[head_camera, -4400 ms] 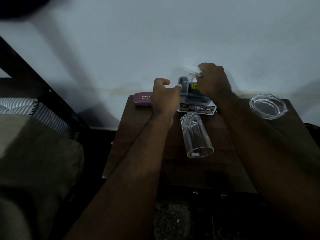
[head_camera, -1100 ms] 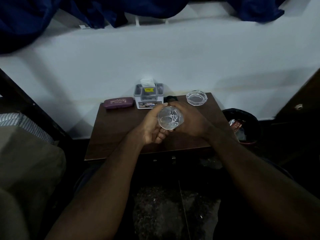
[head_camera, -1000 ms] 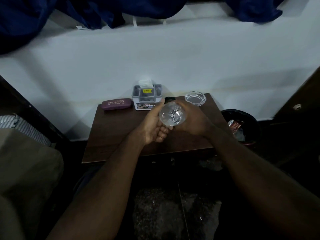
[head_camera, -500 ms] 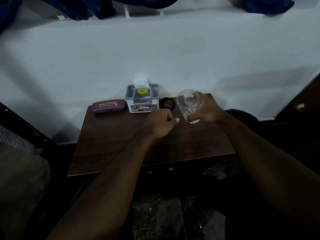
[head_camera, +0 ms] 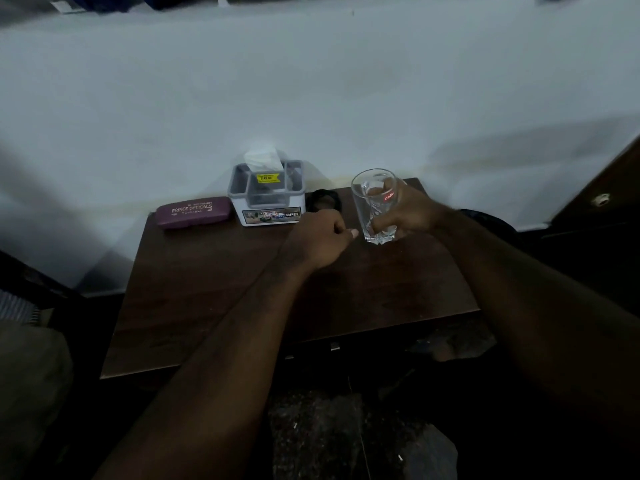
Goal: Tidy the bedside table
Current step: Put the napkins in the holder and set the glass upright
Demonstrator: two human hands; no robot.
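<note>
We are setting the clear faceted glass tumbler point(head_camera: 374, 202) upright at the far right of the dark wooden tabletop point(head_camera: 214, 289). Our right hand point(head_camera: 412, 211) grasps its side. Our left hand point(head_camera: 320, 239) lies clenched and empty just beside it. Next, we judge, the base must sit flat before we let go.

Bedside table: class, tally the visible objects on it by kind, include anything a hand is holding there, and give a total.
Purple spectacle case: 1
Grey-and-white tissue box: 1
Black round object: 1
Drinking glass, gripped by the right hand: 1
Total: 4
</note>
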